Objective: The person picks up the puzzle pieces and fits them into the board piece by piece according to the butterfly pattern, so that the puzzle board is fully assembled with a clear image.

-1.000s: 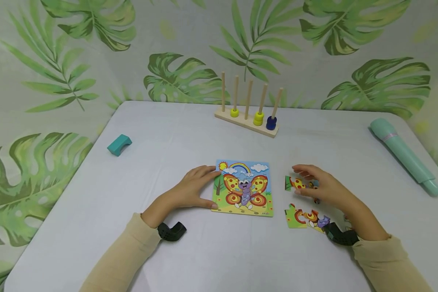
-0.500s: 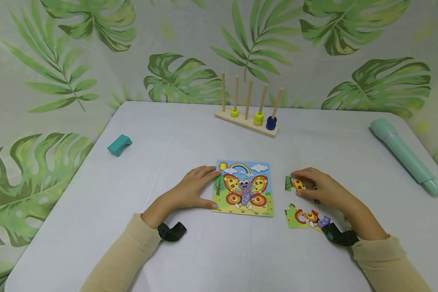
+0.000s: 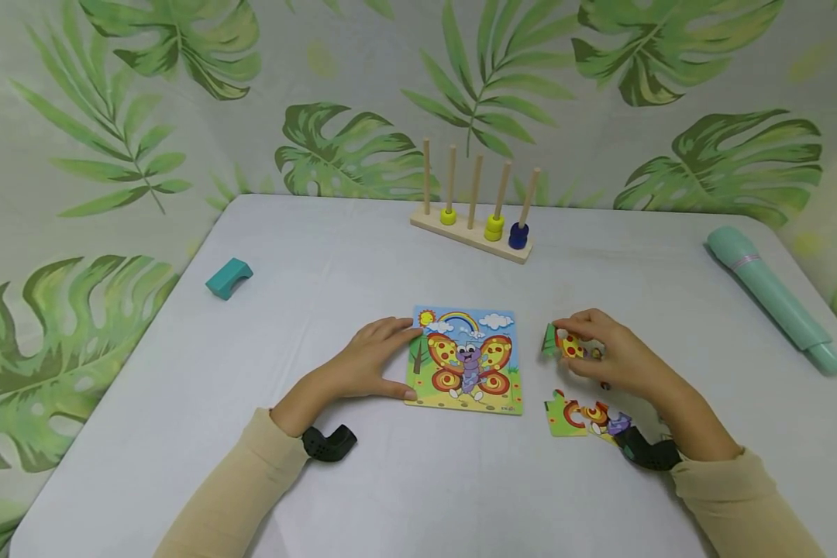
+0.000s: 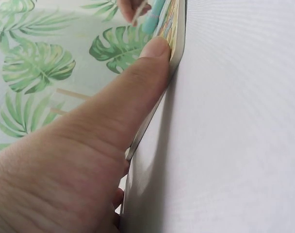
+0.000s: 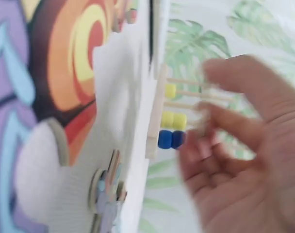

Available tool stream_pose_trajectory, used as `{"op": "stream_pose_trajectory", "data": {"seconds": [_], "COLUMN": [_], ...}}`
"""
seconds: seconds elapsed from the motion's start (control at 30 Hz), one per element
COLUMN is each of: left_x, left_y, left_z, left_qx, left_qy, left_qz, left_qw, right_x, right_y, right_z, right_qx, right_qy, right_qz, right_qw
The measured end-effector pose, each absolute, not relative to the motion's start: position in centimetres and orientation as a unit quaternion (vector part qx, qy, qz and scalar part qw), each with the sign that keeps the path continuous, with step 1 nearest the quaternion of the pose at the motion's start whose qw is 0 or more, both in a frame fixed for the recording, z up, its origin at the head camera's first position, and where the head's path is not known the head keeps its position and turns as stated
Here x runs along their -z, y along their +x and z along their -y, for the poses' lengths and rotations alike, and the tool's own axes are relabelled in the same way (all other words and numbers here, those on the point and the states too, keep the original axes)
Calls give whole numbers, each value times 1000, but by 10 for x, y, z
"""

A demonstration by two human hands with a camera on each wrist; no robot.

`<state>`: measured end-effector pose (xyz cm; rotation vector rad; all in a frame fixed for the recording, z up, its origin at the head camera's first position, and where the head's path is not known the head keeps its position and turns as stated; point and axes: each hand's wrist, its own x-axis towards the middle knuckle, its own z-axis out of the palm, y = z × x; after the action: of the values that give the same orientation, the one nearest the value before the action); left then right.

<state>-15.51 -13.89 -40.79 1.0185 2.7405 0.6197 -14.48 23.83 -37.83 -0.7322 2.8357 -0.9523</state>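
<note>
A square butterfly picture puzzle [image 3: 463, 360] lies flat mid-table. My left hand [image 3: 363, 364] rests along its left edge, thumb at the near corner and fingertips near the far one; in the left wrist view the thumb [image 4: 138, 82] presses on the rim. To the right of it, my right hand [image 3: 617, 353] pinches a green-and-red puzzle piece [image 3: 570, 346] between thumb and fingers, tilted off the table. The right wrist view shows this hand blurred. Nearer me lie a green piece [image 3: 561, 418], an orange piece [image 3: 595, 415] and a purple one [image 3: 618, 423]; others are partly hidden behind the right hand and wrist.
A wooden peg stand [image 3: 470, 235] with yellow and dark blue beads stands at the back. A teal arch block [image 3: 229, 278] lies at the left, and a mint-green microphone-shaped object [image 3: 774, 294] at the far right. Leaf-patterned cloth [image 3: 363, 46] hangs behind the white table.
My right hand's fingers have closed on the puzzle piece, which has lifted and tilted off the table. My left hand has stayed at the puzzle's edge.
</note>
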Motion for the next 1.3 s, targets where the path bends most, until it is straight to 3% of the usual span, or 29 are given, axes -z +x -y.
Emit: {"op": "stream_pose_trajectory", "data": {"seconds": [0.2, 0.57, 0.93, 1.3], "left_x": [408, 411, 410, 408], "left_y": [-155, -158, -157, -156], "left_z": [139, 141, 141, 140], "left_qx": [-207, -203, -206, -212], "left_qy": [339, 339, 342, 345], "left_qz": [-915, -916, -914, -912], "left_qw": [77, 74, 73, 68], "right_x": [359, 355, 383, 395], "right_y": [-138, -139, -149, -161], "right_z": [-211, -136, -100, -93], "right_qx": [342, 356, 319, 295], "right_qy": [-292, -384, -341, -353], "right_qz": [-893, -852, -881, -886], "right_qw": [2, 20, 74, 63]}}
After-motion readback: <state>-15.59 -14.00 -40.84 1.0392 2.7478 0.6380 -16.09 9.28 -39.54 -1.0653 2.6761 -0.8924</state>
